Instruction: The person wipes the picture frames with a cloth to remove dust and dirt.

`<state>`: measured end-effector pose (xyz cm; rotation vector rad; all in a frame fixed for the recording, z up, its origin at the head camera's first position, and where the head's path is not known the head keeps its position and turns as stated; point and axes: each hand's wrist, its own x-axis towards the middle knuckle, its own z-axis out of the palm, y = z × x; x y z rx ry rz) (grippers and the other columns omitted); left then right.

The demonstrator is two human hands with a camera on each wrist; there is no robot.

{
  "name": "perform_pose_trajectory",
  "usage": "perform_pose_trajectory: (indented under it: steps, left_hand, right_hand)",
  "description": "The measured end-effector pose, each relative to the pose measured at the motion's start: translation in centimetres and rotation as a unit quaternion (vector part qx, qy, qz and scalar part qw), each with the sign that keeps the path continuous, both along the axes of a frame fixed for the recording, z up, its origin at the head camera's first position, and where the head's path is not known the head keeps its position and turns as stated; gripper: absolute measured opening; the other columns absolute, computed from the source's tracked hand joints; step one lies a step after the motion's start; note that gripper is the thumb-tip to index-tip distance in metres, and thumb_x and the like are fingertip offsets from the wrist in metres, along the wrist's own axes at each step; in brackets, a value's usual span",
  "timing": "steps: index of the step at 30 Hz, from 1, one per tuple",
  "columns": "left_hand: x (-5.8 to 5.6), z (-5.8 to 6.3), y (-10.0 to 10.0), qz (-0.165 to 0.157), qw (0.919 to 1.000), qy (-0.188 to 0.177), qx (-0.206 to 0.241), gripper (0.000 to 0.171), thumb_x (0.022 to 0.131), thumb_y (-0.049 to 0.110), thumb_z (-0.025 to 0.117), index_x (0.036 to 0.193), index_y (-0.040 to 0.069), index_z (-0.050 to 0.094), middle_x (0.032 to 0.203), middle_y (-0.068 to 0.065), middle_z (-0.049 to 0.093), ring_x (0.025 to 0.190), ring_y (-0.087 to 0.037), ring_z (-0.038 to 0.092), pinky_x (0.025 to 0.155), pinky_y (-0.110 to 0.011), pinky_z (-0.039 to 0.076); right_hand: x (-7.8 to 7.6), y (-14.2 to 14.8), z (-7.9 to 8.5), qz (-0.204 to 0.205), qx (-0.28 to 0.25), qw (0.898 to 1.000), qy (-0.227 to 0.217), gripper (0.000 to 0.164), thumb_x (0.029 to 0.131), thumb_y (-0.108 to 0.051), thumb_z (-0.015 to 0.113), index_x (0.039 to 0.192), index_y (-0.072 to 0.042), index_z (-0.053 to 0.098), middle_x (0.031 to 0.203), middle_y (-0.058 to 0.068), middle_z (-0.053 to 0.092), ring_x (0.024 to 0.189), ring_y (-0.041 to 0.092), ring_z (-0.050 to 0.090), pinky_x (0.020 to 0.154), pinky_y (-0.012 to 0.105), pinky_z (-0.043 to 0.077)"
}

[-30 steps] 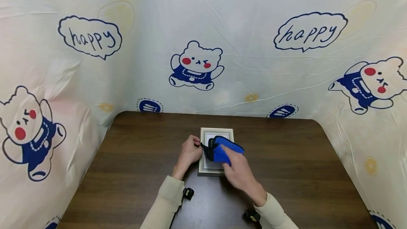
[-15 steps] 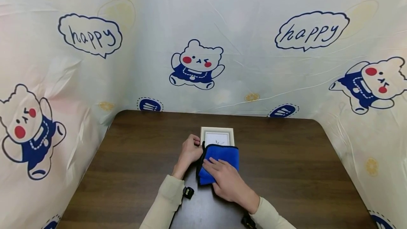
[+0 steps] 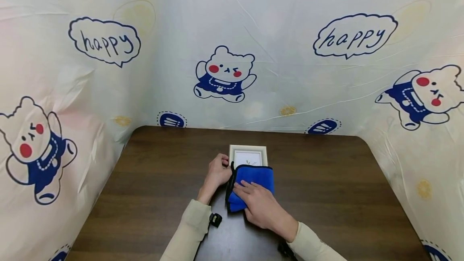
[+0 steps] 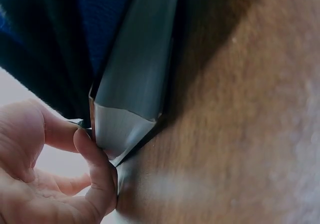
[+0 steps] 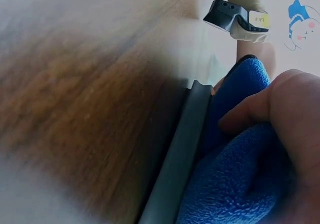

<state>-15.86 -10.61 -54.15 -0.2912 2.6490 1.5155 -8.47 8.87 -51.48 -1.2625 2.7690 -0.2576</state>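
A small light-coloured picture frame (image 3: 248, 151) lies flat on the dark wooden table (image 3: 326, 180). My left hand (image 3: 219, 170) holds the frame's left edge; in the left wrist view its thumb and finger (image 4: 95, 164) pinch the frame's corner (image 4: 125, 124). A folded blue cloth (image 3: 255, 175) covers the frame's near half. My right hand (image 3: 250, 193) lies flat on the cloth and presses it down. The right wrist view shows the cloth (image 5: 235, 189) bunched against the frame's edge (image 5: 182, 159) under my right hand (image 5: 295, 109).
Plastic sheeting printed with cartoon bears and "happy" bubbles (image 3: 224, 73) walls the table at the back and both sides. Bare wood (image 3: 156, 172) lies left and right of the frame. Wrist cameras (image 3: 215, 219) sit on both cream sleeves.
A second ago my right hand gripped the bunched cloth over the frame's middle; it has since slid toward me and spread the cloth flat. The left hand has stayed on the frame.
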Motion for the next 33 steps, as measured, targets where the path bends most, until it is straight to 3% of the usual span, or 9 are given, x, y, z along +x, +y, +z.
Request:
perform_pose_trajectory:
  steps: [21, 33]
  left_hand:
    - [-0.1, -0.3, -0.3, -0.002, 0.9998, 0.001, 0.021, 0.03, 0.091, 0.004, 0.068, 0.121, 0.003, 0.064, 0.105, -0.009, 0.065, 0.093, -0.022, 0.065, 0.085, -0.038, 0.054]
    - [-0.1, -0.4, -0.3, 0.001, 0.9999, 0.002, 0.01, 0.031, 0.09, 0.003, 0.07, 0.121, 0.002, 0.064, 0.106, -0.009, 0.065, 0.094, -0.022, 0.066, 0.087, -0.04, 0.055]
  right_hand:
    - [0.0, 1.0, -0.2, -0.009, -0.015, 1.0, 0.004, 0.058, 0.091, -0.01, 0.07, 0.148, -0.011, 0.063, 0.156, 0.006, 0.059, 0.149, 0.027, 0.052, 0.12, 0.049, 0.045]
    - [0.1, 1.9, -0.4, -0.017, -0.027, 0.999, 0.001, 0.057, 0.091, -0.009, 0.069, 0.148, -0.01, 0.063, 0.155, 0.007, 0.06, 0.148, 0.028, 0.053, 0.12, 0.052, 0.044]
